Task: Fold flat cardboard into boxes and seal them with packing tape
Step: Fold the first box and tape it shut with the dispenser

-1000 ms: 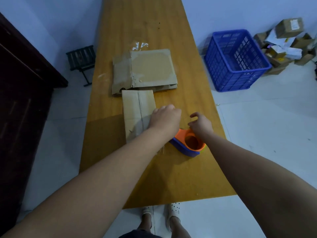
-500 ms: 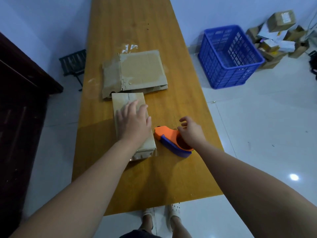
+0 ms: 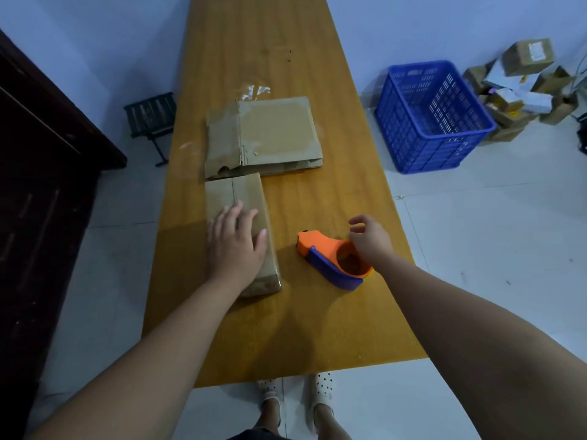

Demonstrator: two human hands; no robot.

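Observation:
A small taped cardboard box point(image 3: 236, 198) lies on the long wooden table point(image 3: 286, 322). My left hand point(image 3: 236, 246) rests flat on its near half, fingers spread. To the right, an orange and blue tape dispenser point(image 3: 333, 260) sits on the table. My right hand point(image 3: 370, 239) hovers just above the dispenser's round end with fingers curled and loose, not gripping it. Beyond the small box lies a stack of flat cardboard point(image 3: 263, 136), with a scrap of clear tape point(image 3: 254, 90) at its far edge.
A blue plastic crate point(image 3: 432, 119) stands on the floor to the right, with a pile of small boxes point(image 3: 521, 84) behind it. A dark cabinet point(image 3: 41, 192) is on the left, beside a small black stool point(image 3: 151, 117). My feet show below the table's near edge.
My left hand moved from the box's right edge onto its top and lies flat there. My right hand has let go of the tape dispenser, which now rests on the table.

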